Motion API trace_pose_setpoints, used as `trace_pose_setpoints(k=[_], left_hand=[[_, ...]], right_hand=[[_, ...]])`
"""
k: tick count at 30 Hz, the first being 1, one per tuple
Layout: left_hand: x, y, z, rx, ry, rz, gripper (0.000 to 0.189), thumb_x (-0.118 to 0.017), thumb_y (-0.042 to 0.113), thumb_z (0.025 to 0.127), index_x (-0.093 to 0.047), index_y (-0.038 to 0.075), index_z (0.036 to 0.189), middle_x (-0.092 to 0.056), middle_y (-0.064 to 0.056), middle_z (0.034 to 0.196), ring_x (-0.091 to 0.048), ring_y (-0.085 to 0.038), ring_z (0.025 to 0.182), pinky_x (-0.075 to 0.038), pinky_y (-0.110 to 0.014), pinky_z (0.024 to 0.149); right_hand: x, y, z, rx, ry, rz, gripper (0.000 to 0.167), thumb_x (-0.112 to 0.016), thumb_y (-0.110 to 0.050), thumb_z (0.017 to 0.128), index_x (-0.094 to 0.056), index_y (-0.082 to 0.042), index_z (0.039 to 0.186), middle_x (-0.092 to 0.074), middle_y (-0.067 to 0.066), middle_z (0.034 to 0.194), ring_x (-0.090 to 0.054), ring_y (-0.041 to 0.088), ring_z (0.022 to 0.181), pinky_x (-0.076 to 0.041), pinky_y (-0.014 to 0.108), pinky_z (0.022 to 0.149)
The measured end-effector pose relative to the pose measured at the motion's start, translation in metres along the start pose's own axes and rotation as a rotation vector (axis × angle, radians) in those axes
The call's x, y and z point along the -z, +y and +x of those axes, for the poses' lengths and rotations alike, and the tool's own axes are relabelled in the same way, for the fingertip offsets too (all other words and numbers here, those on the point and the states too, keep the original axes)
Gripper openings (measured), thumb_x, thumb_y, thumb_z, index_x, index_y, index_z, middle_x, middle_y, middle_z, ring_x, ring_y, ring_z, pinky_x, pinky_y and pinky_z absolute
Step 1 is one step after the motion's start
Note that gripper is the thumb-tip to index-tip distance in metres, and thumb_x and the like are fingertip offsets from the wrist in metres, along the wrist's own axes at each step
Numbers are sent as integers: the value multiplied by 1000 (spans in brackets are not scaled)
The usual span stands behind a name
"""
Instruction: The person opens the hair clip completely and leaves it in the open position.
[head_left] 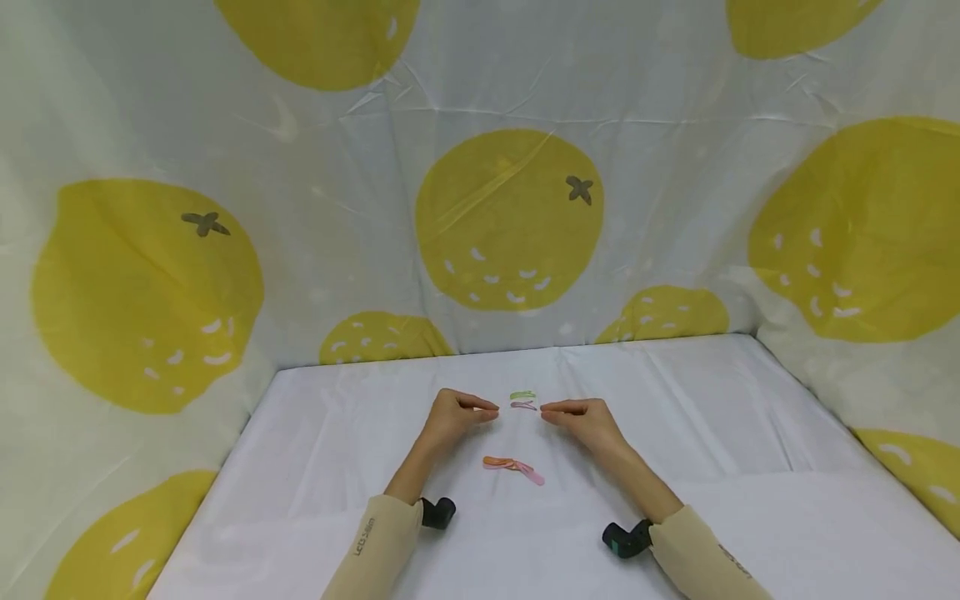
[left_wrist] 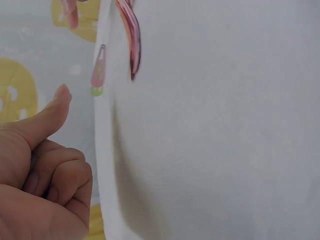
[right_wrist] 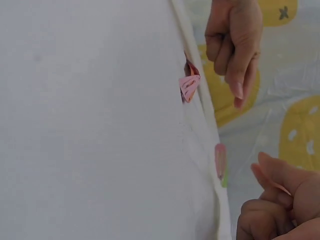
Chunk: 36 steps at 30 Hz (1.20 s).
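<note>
A green hair clip (head_left: pixel 522 394) and a pink hair clip (head_left: pixel 524 406) lie close together on the white cloth between both hands. My left hand (head_left: pixel 457 414) is left of them, thumb and index finger pointing inward. In the left wrist view its other fingers curl toward the palm. Opposite, my right hand (head_left: pixel 587 422) has its thumb and index tips near the clips' right end, remaining fingers curled. Neither hand shows anything in its grasp. Nearer the body lie an orange hair clip (head_left: pixel 495 461) and a pink hair clip (head_left: pixel 532 475), crossed over each other.
White cloth covers the table (head_left: pixel 360 442). A curtain (head_left: pixel 675 183) printed with yellow fruit hangs behind it and along the sides. Black wrist cameras (head_left: pixel 442 512) sit at the cuffs of beige sleeves (head_left: pixel 384 542).
</note>
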<state>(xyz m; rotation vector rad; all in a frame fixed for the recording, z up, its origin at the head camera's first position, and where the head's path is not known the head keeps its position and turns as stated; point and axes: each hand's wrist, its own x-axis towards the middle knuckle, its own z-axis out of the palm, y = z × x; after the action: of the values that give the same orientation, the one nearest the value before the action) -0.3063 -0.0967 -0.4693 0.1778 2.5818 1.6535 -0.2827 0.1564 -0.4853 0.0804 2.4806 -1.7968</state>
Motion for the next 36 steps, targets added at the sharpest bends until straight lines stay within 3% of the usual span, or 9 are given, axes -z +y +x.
trace_pose_setpoints(k=[2,4,7,12,14,19,25,30,36], left_hand=[[3,4,-7,-7,-41,-7,13,-86,15,84,-85,8,95,-78,-8,95,-53,-13,84,-39,-23,68],[5,6,-15,-12,-78,-12,15,-87,15,83,-85,8,96,-75,-5,84,-47,-14,78,-37,-24,64],[4,8,-27,-7,-123,-12,16,-88,18,82,-85,10,96,-61,2,68,-41,-13,70,-34,-23,61],[-3,4,-40,-10,-151,-33,15,-88,18,82,-86,11,95,-53,7,59,-39,-11,64,-31,-21,58],[-6,1,-43,-12,-159,-55,15,-88,17,82,-85,10,95,-58,7,61,-41,-9,63,-31,-21,56],[-10,-3,-47,-34,-207,-86,19,-88,14,81,-84,5,97,-54,6,57,-40,-5,58,-30,-19,52],[-13,-6,-53,-43,-218,-64,19,-89,9,79,-84,3,96,-50,7,53,-31,-5,53,-27,-19,49],[-16,-4,-55,-71,-245,-78,17,-87,3,80,-82,-2,96,-78,-13,80,-46,-1,61,-36,-16,53],[-18,0,-58,-91,-259,-81,18,-85,2,82,-81,-6,97,-78,-22,93,-65,-1,75,-48,-14,65]], right_hand=[[3,-3,-9,-3,-31,8,28,-80,-31,91,-82,-13,112,-79,0,115,-64,13,115,-46,29,91],[5,-4,-17,-12,-68,28,29,-81,-29,90,-82,-12,113,-80,-3,97,-63,8,86,-45,24,74],[4,-4,-29,-25,-116,52,28,-83,-26,88,-82,-10,112,-76,-8,83,-37,7,58,-30,23,55],[-2,2,-43,18,-175,36,29,-85,-24,86,-82,-9,110,-80,-3,101,-49,7,77,-37,22,65],[-4,4,-46,53,-188,20,29,-85,-24,86,-82,-8,110,-79,-1,94,-52,6,83,-39,21,69],[-6,10,-47,153,-192,-65,23,-87,-19,82,-84,-7,101,-55,-6,57,-40,3,58,-34,19,54],[-11,17,-47,231,-217,-145,13,-89,-19,79,-85,-10,88,-49,-11,51,-35,-2,50,-30,16,49],[-13,17,-47,250,-195,-166,6,-89,-15,78,-84,-12,79,-51,-11,50,-35,-1,49,-28,16,48],[-12,15,-49,239,-205,-182,6,-88,-14,79,-82,-14,76,-50,-9,50,-35,2,48,-28,18,47]])
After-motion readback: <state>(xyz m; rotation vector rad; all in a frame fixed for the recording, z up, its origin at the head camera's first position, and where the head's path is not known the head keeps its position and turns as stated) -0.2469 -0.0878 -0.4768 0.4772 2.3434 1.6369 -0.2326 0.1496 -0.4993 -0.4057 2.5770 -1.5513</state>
